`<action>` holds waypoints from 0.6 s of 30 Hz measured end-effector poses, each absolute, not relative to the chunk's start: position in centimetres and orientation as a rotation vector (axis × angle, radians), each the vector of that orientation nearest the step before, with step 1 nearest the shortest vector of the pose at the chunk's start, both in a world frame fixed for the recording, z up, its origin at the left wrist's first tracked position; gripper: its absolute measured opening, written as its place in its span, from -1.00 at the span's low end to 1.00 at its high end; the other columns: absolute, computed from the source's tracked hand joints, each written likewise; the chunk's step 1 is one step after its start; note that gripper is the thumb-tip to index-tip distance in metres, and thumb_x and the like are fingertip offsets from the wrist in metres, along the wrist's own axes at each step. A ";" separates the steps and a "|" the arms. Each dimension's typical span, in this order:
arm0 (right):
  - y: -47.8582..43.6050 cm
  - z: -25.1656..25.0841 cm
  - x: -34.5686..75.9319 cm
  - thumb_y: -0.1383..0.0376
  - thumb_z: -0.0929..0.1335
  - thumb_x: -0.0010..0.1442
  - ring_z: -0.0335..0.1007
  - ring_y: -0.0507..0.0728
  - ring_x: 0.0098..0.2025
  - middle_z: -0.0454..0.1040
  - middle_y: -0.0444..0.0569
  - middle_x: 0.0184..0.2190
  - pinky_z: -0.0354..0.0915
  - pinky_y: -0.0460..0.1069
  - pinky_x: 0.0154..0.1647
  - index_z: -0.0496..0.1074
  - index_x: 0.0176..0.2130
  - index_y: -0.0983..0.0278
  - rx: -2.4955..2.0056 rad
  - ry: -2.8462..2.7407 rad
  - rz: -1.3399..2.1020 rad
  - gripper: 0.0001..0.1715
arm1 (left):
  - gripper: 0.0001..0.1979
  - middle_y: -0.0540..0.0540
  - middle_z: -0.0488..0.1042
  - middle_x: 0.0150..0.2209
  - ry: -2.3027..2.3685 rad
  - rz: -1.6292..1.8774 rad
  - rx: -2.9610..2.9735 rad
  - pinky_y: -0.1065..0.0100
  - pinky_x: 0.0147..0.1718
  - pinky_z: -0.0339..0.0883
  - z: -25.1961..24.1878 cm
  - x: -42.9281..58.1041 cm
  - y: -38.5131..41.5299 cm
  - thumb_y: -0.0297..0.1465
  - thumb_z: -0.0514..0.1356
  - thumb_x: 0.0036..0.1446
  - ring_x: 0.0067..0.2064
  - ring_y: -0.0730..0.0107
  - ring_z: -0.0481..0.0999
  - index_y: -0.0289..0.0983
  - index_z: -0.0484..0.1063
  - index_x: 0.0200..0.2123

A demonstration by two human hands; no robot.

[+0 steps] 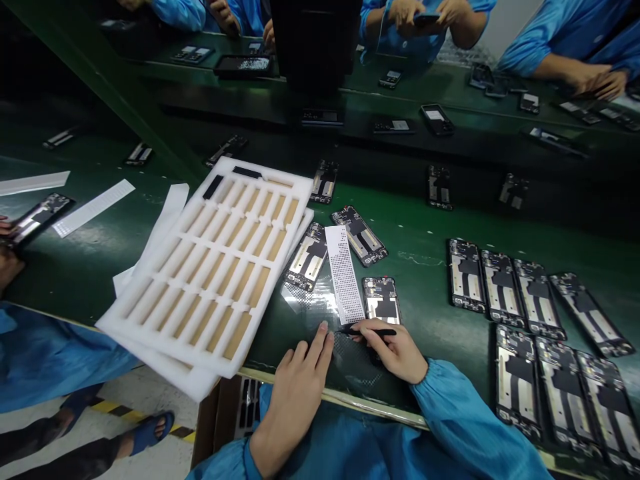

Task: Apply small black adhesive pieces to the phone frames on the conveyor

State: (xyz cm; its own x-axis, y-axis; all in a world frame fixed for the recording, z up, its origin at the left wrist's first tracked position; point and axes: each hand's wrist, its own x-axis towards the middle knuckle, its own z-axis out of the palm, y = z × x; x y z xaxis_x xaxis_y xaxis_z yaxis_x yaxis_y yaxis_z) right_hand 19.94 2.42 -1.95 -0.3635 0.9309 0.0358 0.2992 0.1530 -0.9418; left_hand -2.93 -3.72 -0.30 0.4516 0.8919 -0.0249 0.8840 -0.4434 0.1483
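Note:
Black tweezers point(383, 331) are pinched in my right hand point(395, 350), their tip pointing left at the bench's near side. My left hand point(300, 387) lies flat with fingers stretched out, its fingertips close to the tweezers' tip. Just beyond them is a white perforated sticker strip point(344, 277). A clear dotted sheet point(353, 363) lies between my hands on the green bench. Opened phones surround the strip: one phone point(307, 257) to its left, another phone point(359, 235) behind it, and a third phone point(383, 300) partly covered by my right hand.
White foam trays point(200, 273) with slots stand stacked at left, overhanging the bench edge. Several opened phones point(517, 373) lie in rows at right. More phones rest on the dark conveyor point(390, 153). Co-workers' hands point(425, 13) show across the line; another person's hand point(7, 263) is far left.

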 end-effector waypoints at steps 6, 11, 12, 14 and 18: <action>1.6 0.2 20.0 0.16 0.29 0.44 0.66 0.12 -0.30 0.68 0.07 -0.29 0.56 -0.04 -0.24 0.59 -0.15 0.29 -1.153 -1.522 1.323 -0.66 | -0.64 -0.13 0.57 -0.16 1.386 0.697 1.277 0.32 -0.21 0.46 1.7 -1.9 -3.4 -0.33 -0.03 0.44 -0.22 0.34 0.54 -0.22 0.35 0.20; 0.6 3.3 20.0 0.21 0.30 0.44 0.67 0.11 -0.27 0.69 0.00 -0.30 0.56 -0.08 -0.20 0.61 -0.15 0.22 -1.083 -1.549 1.208 -0.71 | -0.68 0.13 0.26 -0.52 0.932 0.751 0.607 0.50 -0.63 0.07 4.0 -0.2 -2.6 -0.21 0.09 0.39 -0.62 0.61 0.08 -0.29 0.36 0.05; 0.5 3.7 20.1 0.22 0.30 0.44 0.67 0.10 -0.27 0.70 -0.01 -0.30 0.56 -0.09 -0.19 0.61 -0.15 0.20 -1.076 -1.555 1.188 -0.72 | -0.71 0.13 0.27 -0.51 0.895 0.762 0.569 0.50 -0.63 0.06 4.2 0.1 -2.5 -0.23 0.11 0.38 -0.61 0.63 0.09 -0.29 0.37 0.03; 0.3 4.0 20.1 0.24 0.30 0.44 0.67 0.10 -0.24 0.70 -0.02 -0.28 0.55 -0.10 -0.18 0.61 -0.15 0.20 -1.073 -1.562 1.160 -0.73 | -0.75 0.09 0.32 -0.48 0.856 0.764 0.535 0.50 -0.63 0.05 4.4 0.3 -2.6 -0.26 0.13 0.38 -0.61 0.65 0.12 -0.30 0.37 -0.01; 0.2 4.3 20.1 0.19 0.30 0.44 0.68 0.11 -0.26 0.70 0.00 -0.30 0.56 -0.10 -0.20 0.61 -0.16 0.21 -1.064 -1.576 1.143 -0.70 | -0.78 0.07 0.34 -0.45 0.807 0.749 0.523 0.50 -0.63 0.04 4.6 0.5 -2.7 -0.26 0.13 0.39 -0.61 0.68 0.15 -0.30 0.36 -0.05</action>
State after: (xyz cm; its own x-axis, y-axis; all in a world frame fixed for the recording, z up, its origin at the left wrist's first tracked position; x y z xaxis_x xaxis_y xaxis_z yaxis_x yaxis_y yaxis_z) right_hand 20.13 0.17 4.30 -0.2347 0.9570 0.1703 0.1350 0.2056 -0.9693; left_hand 0.54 -2.66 4.59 0.4648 0.7631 -0.4490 -0.3908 0.6319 0.6694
